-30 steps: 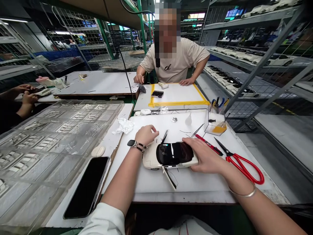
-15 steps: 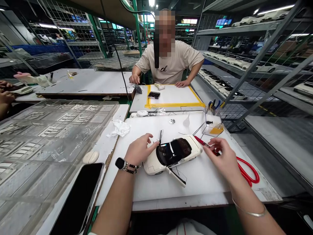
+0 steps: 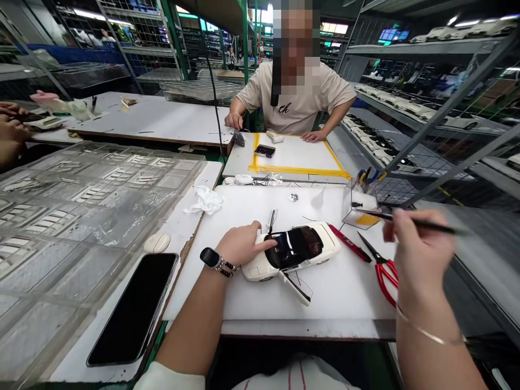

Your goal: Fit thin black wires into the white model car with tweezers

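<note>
A white model car [image 3: 260, 262] with a black roof stands on the white work surface, both doors swung out. My left hand [image 3: 241, 246] lies at its front, thumb stretched over the windscreen and index finger apart, near the far door [image 3: 272, 219]. The near door [image 3: 296, 287] juts toward me. Off to the car's right, my right hand [image 3: 422, 249] is raised and pinches slim black tweezers [image 3: 433, 223], thin tip pointing left. Below them lie a red utility knife [image 3: 349, 244] and red-handled scissors [image 3: 384, 276], partly hidden by my right hand.
A clear box [image 3: 357, 203] with tools stands behind the knife. Left are a parts tray [image 3: 81, 260], phone [image 3: 134, 309], white case [image 3: 156, 242] and crumpled tissue [image 3: 205, 200]. A person [image 3: 294, 108] sits opposite. Racks [image 3: 430, 114] of model cars line the right.
My right hand has let go of the red knife, now lying beside the car, and has moved right with black tweezers. My left thumb has come over the windscreen.
</note>
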Tool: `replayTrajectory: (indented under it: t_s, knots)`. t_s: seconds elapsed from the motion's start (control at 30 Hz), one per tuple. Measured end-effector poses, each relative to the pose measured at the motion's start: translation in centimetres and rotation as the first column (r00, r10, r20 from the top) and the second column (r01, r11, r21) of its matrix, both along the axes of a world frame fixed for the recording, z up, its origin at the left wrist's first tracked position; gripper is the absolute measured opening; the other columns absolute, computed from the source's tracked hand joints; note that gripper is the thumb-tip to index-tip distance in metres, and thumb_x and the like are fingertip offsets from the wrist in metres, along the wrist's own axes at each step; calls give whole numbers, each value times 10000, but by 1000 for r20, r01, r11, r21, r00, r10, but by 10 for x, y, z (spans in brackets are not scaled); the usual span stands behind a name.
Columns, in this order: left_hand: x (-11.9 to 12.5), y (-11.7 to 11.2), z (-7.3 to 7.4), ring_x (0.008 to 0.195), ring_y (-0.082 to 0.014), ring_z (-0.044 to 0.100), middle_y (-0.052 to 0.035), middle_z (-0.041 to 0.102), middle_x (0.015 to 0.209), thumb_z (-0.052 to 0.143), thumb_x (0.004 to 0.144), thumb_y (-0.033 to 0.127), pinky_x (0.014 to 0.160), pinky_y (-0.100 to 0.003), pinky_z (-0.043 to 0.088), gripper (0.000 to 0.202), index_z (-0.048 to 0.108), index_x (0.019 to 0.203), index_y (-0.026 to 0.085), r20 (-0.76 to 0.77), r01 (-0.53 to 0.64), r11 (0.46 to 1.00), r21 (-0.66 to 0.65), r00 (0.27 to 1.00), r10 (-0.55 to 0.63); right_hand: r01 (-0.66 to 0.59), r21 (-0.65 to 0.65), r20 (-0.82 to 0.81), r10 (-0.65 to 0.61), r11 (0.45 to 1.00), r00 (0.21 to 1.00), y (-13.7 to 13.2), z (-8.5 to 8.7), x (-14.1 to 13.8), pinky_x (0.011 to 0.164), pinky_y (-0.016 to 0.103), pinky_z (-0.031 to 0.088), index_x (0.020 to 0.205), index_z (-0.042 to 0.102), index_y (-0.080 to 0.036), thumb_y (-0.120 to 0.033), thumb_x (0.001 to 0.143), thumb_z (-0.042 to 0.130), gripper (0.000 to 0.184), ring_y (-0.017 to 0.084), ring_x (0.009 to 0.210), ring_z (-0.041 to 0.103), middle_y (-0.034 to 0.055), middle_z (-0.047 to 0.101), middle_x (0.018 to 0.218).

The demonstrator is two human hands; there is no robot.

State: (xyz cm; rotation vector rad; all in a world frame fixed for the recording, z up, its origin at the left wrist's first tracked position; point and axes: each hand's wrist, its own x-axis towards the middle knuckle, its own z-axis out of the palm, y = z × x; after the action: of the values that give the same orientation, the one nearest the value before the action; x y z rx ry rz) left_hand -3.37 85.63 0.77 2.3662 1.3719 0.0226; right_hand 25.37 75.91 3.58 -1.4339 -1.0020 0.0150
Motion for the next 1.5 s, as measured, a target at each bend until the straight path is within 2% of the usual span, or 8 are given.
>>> replayTrajectory:
  t_s: [0.07, 0.13, 0.2, 0.43, 1.1, 1.23, 1.37, 1.5]
  knots:
    - [0, -2, 1, 728, -247, 619, -84, 665, 854, 358, 841, 680, 537, -282, 352, 607, 468, 1131, 158, -8, 4, 1000, 12, 1000, -4, -237, 140, -116, 253, 961, 960, -31, -6, -16, 432, 250, 381, 722, 480, -218, -229, 793, 644, 179, 136, 507, 510, -25, 535, 589]
    - [1, -3, 1, 699, -240, 615, -80, 664, 827, 346, 848, 678, 517, -278, 335, 583, 472, 1083, 159, -26, 12, 999, 30, 1000, -11, -510, 78, -124, 516, 857, 848, -55, -23, -37, 433, 245, 403, 739, 502, -209, -145, 814, 604, 142, 130, 491, 525, -28, 548, 564]
    - [1, -4, 1, 673, -236, 611, -76, 662, 803, 333, 849, 683, 498, -274, 318, 566, 476, 1032, 166, -48, 18, 999, 47, 999, -15, -567, -27, -202, 551, 823, 810, -70, -43, -57, 429, 229, 405, 740, 487, -200, -125, 828, 587, 153, 117, 482, 534, -21, 573, 579]
    - [2, -1, 0, 678, -239, 613, -73, 657, 795, 324, 850, 684, 501, -272, 320, 550, 478, 1010, 181, -65, 4, 998, 67, 998, 0, -378, -112, -571, 251, 919, 781, -61, -74, -82, 373, 209, 362, 678, 375, -199, -288, 800, 662, 324, 95, 354, 474, -34, 562, 493]
    - [4, 2, -4, 685, -254, 615, -72, 663, 787, 289, 832, 717, 523, -287, 345, 600, 499, 1040, 195, -42, 17, 997, 81, 999, -13, -362, -25, -658, 257, 932, 708, -59, -79, -95, 373, 208, 383, 710, 323, -215, -327, 806, 650, 360, 106, 384, 502, -48, 578, 547]
    - [4, 2, -5, 690, -253, 616, -75, 663, 792, 290, 829, 719, 525, -287, 343, 601, 508, 1033, 197, -50, 17, 996, 87, 999, -12, -306, -124, -573, 184, 944, 799, -62, -77, -98, 392, 218, 386, 700, 335, -216, -347, 806, 644, 352, 101, 390, 487, -50, 561, 538]
    - [4, 3, -5, 681, -259, 614, -72, 651, 748, 285, 832, 714, 515, -290, 331, 600, 517, 1018, 193, -47, 28, 995, 98, 999, -24, -189, -240, -291, 115, 952, 950, -62, -73, -103, 443, 237, 387, 658, 364, -213, -331, 796, 643, 332, 108, 451, 498, -33, 547, 555]
    - [4, 3, -5, 657, -262, 608, -66, 635, 699, 296, 830, 708, 520, -300, 339, 597, 530, 1012, 189, -37, 25, 994, 104, 999, -21, -97, -255, -66, 83, 962, 994, -57, -70, -107, 438, 239, 334, 649, 369, -217, -301, 817, 600, 297, 108, 463, 474, -39, 493, 525]
